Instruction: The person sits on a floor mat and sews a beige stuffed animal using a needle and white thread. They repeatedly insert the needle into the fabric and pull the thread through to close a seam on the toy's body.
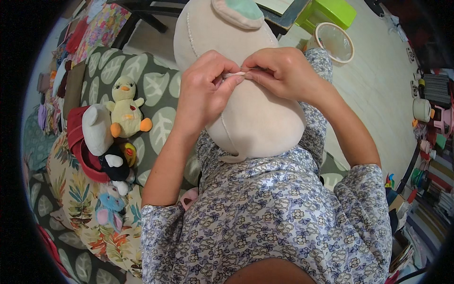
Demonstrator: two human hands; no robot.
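Note:
A large cream plush toy (pixel 262 120) lies across my lap, with stitched seams along its body and a pale padded piece with a mint-green centre (pixel 244 10) at its far end. My left hand (pixel 209 85) pinches a small fold of its fabric (pixel 234 75) between thumb and forefinger. Against that fold, thumb and forefinger of my right hand (pixel 283 72) close on a thin pale strand (pixel 256 68); whether it is a needle or thread, I cannot tell. Both sets of fingertips almost meet. The fingers hide part of the fold.
To the left, a yellow duck plush (pixel 126 106), a white plush (pixel 97 129) and a blue plush (pixel 110 206) rest on patterned cushions. Ahead stand a dark table (pixel 289 16), a lined waste bin (pixel 349 56) and a green plastic stool (pixel 333 14). Shelved goods (pixel 439 159) line the right.

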